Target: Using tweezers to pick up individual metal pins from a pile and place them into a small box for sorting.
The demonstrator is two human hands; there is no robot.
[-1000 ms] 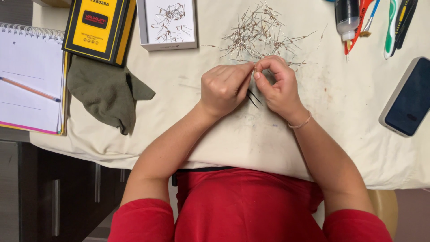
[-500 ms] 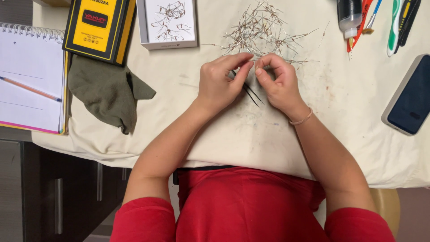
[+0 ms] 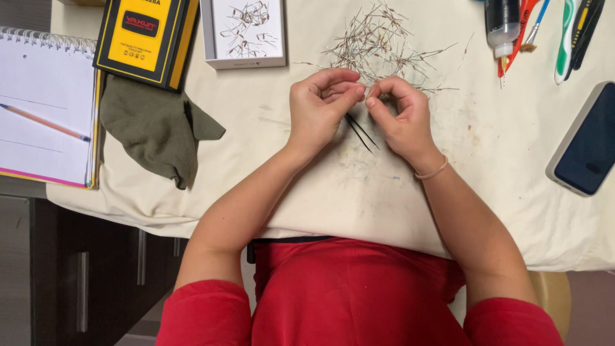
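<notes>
the head view looks straight down at a table covered by a cream cloth with faint stains [image 3: 359, 192]. a dark cabinet with metal handles [image 3: 77, 282] stands under the table's edge on the left. on the cloth, far left, lies a white spiral notebook [image 3: 38, 122] with a pencil [image 3: 45, 123] on it. next to it sits a yellow and black flat box [image 3: 144, 38], and an olive green cloth [image 3: 154, 131] lies crumpled just below that box. a small white open box [image 3: 246, 35] holds a few thin wire bits. at the top right lie a dark bottle [image 3: 503, 22], a toothbrush [image 3: 567, 35] and other tools. a dark phone in a grey case [image 3: 586, 141] lies at the far right.

a loose pile of thin wire parts with tiny bodies [image 3: 384, 41] lies on the cloth just above the hands. the left hand [image 3: 317, 109] is curled, with thumb and fingers pinched. the right hand [image 3: 403, 115] is curled too, and its fingertips meet the left ones. what they pinch is too small to see. thin black tweezers [image 3: 362, 131] poke out below, between the two hands; which hand holds them i cannot tell.
</notes>
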